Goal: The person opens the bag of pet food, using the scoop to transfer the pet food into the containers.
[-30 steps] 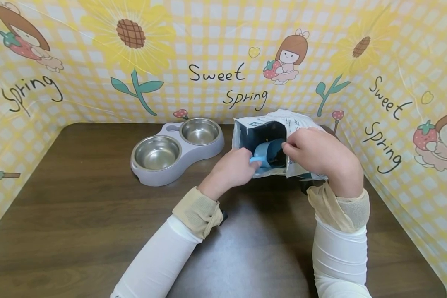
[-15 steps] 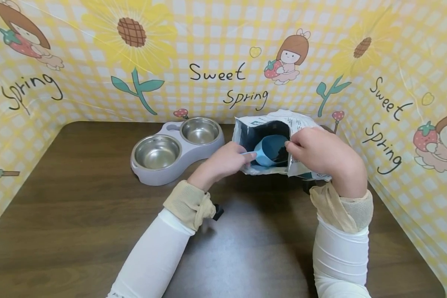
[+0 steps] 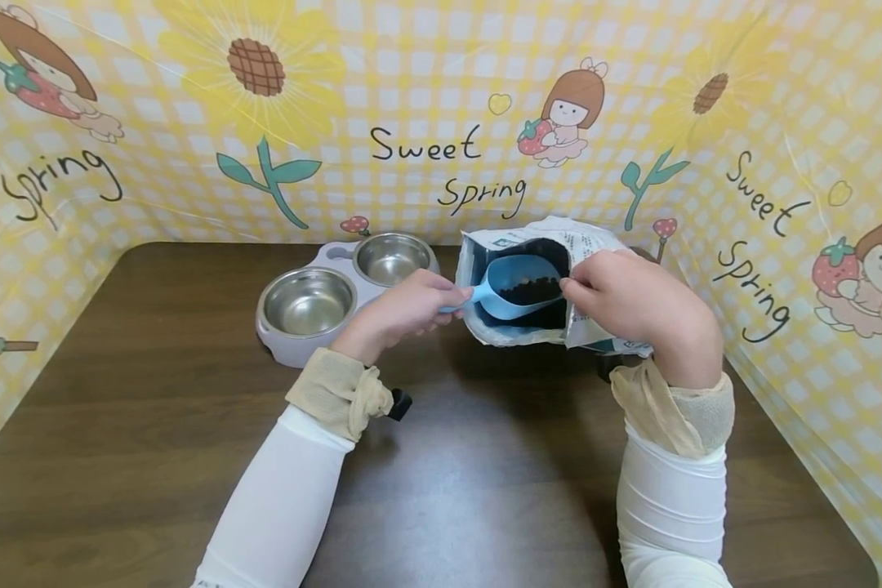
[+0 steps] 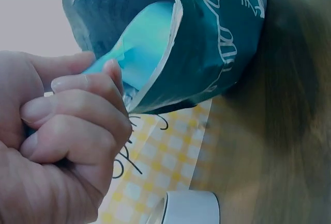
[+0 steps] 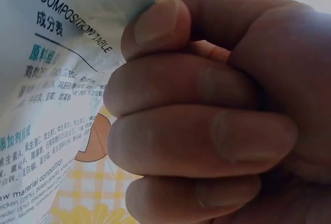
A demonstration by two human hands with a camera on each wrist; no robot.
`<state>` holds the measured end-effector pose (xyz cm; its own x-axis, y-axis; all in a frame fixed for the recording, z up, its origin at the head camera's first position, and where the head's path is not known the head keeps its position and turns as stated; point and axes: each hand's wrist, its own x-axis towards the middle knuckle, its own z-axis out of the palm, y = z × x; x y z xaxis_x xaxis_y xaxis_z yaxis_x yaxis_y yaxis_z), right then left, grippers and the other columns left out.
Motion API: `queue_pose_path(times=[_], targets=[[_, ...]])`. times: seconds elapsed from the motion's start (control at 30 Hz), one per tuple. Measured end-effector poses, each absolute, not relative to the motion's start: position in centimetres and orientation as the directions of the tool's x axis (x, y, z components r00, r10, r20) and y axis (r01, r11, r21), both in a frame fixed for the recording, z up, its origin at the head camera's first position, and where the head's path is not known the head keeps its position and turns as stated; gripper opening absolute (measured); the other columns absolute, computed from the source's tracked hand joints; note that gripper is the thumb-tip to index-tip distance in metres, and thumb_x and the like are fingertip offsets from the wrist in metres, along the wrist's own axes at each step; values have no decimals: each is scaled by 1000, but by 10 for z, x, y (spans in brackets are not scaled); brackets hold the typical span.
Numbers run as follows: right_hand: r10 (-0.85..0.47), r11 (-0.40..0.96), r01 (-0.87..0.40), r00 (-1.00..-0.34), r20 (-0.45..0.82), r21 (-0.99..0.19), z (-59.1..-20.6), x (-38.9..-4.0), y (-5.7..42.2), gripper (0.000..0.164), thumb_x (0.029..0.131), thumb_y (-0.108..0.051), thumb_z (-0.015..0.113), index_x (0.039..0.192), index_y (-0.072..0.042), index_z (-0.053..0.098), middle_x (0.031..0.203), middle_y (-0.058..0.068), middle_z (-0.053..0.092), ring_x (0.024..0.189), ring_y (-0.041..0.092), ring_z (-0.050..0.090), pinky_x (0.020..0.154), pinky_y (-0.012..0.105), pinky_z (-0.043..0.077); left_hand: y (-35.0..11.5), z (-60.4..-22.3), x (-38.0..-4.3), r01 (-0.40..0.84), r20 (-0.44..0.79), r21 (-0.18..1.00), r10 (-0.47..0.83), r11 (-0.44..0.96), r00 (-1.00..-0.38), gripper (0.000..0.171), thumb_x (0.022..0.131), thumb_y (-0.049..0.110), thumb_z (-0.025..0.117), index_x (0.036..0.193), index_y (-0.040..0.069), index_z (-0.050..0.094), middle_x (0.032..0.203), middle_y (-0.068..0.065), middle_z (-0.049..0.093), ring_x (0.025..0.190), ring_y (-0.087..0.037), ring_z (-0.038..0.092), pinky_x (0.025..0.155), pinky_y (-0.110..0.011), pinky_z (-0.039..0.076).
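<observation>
Pinching the blue scoop (image 3: 510, 271) by its handle is being done by the left hand (image 3: 404, 309), dark kibble (image 3: 532, 291) being carried in the scoop within the mouth of the foil pet-food bag (image 3: 588, 237), just right of centre in the head view. The bag's edge is being gripped by the right hand (image 3: 635, 298). Spilling is probably being best avoided by levelling the scoop, steadying the mouth and clearing its lower rim.

Checked backdrop (image 3: 426, 73): black script, "Sweet Spring" at centre and right, "Spring" at left. White bag (image 5: 51, 89), right wrist view: "COMPOSITION TABLE", "成分表"; below, smaller Chinese lines, then "material composition", "potato powder". Its head-view print too small to read.
</observation>
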<state>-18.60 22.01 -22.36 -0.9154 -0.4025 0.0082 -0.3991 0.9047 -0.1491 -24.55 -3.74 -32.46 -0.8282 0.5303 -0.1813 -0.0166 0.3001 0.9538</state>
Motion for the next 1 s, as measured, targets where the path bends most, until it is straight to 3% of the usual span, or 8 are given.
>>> queue_pose_path(times=[0.4,1.0], targets=[[-404,903,-404,-914,31,-147,-225,-187,223,46,98,-18,47,52,-14,48,50,-3,35,46,17,41,51,31,38,-62,-322,-249,-7,-173,961,582,276,-795,38,102,33,54,80,3,61,55,5,42,44,-8,32,39,-19,22],[-390,908,-388,-921,18,-156,-224,-188,225,45,99,-19,46,55,-13,50,53,-1,39,50,18,44,53,31,39,-87,-309,-248,-11,-154,977,668,213,-728,35,105,25,48,81,1,57,54,7,40,42,-6,27,38,-17,19]])
